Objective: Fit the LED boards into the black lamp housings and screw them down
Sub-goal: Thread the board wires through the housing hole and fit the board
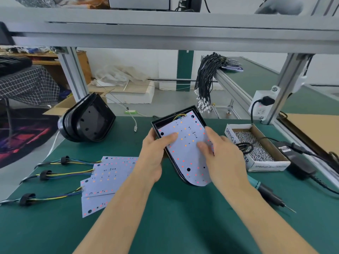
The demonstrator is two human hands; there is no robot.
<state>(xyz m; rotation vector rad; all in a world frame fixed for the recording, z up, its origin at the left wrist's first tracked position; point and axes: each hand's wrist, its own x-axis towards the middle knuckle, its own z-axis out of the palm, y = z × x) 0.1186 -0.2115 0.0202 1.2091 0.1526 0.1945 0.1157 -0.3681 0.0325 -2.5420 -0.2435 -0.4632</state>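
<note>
LED board [185, 143] lies in housing [159, 123] under both hands' fingers [201, 144].

spare boards [108, 177] left, screw box [256, 143] right

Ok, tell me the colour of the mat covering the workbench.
Dark green mat, clearest in the head view.
</note>
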